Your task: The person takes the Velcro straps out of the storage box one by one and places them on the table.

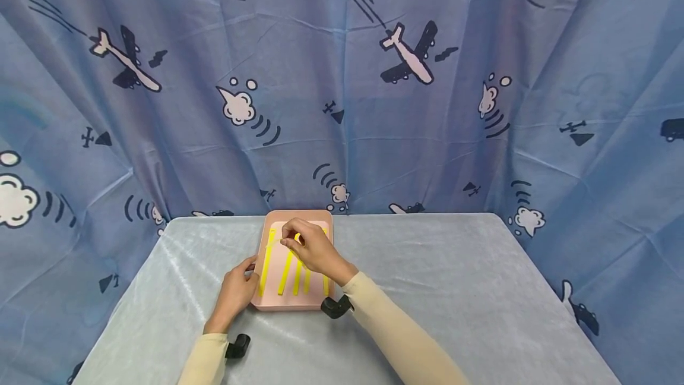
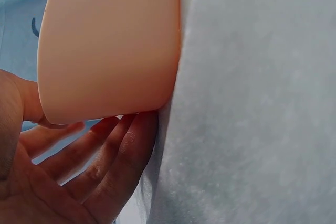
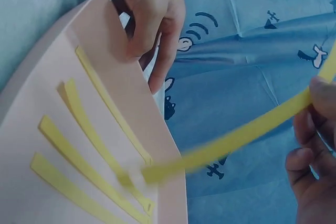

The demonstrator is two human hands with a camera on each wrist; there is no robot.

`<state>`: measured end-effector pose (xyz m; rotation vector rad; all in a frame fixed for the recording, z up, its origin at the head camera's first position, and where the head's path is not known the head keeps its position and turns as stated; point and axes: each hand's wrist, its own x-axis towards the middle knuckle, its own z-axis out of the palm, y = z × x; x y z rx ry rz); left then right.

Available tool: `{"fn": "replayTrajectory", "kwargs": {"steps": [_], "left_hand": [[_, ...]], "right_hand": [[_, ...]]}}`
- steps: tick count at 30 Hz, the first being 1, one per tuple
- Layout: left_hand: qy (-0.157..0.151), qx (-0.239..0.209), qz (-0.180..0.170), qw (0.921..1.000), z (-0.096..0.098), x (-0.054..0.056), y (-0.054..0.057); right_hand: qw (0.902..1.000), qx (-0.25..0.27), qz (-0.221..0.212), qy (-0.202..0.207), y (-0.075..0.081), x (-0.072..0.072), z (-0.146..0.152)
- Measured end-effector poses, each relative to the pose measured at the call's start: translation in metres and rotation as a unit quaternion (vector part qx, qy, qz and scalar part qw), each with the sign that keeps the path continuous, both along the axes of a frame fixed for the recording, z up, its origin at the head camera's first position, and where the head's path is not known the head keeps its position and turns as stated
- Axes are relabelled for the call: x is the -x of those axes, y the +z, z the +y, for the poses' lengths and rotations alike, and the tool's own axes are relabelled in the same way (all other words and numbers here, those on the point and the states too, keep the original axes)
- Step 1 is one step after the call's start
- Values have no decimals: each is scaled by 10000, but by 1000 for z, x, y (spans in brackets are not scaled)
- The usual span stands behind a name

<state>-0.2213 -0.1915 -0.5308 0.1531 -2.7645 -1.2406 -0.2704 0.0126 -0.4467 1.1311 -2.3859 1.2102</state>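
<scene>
A pink tray (image 1: 291, 308) stands on the table with several yellow strips (image 1: 285, 272) lying lengthwise along its floor. My left hand (image 1: 235, 287) holds the tray's left side, thumb at the rim and fingers against the outer wall (image 2: 110, 51). Above the tray, my right hand (image 1: 315, 248) pinches another yellow strip (image 3: 231, 142) between thumb and fingertips. In the right wrist view this strip slants down from the fingers, and its blurred lower end overlaps the tray.
A pale grey-blue cloth covers the table (image 1: 454, 290). Behind it hangs a blue curtain (image 1: 299, 153) printed with planes and clouds. Each wrist carries a black camera mount, such as the one (image 1: 336, 306) beside the tray's near right corner.
</scene>
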Motion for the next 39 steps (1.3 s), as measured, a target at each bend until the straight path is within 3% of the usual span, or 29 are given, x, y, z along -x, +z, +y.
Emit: {"fn": "replayTrajectory", "kwargs": {"steps": [5,9,11,15,18,23,30,39], "left_hand": [[44,-41,27,10000,0,0,-3],[69,-5,39,10000,0,0,-2],[81,13,66,9999,0,0,-2],[89,-12,107,9999,0,0,-2],[92,-38,123,9999,0,-1,-2],[131,-47,113,9998,0,-1,-2],[155,-26,73,9999,1,-2,-2],[160,5,72,9998,1,-2,0]], "right_hand": [[9965,603,-555,-184,-2,0,3],[9863,1110,-1202,-194,-3,0,7],[9757,1438,-1641,-212,-5,0,9],[9429,2140,-2534,-316,-8,-1,11],[9222,2501,-2924,-396,-10,-2,14],[9016,2853,-3227,-409,-15,-2,20],[8870,2989,-3460,-649,-22,-1,36],[8866,2825,-3501,-1080,-25,0,57]]}}
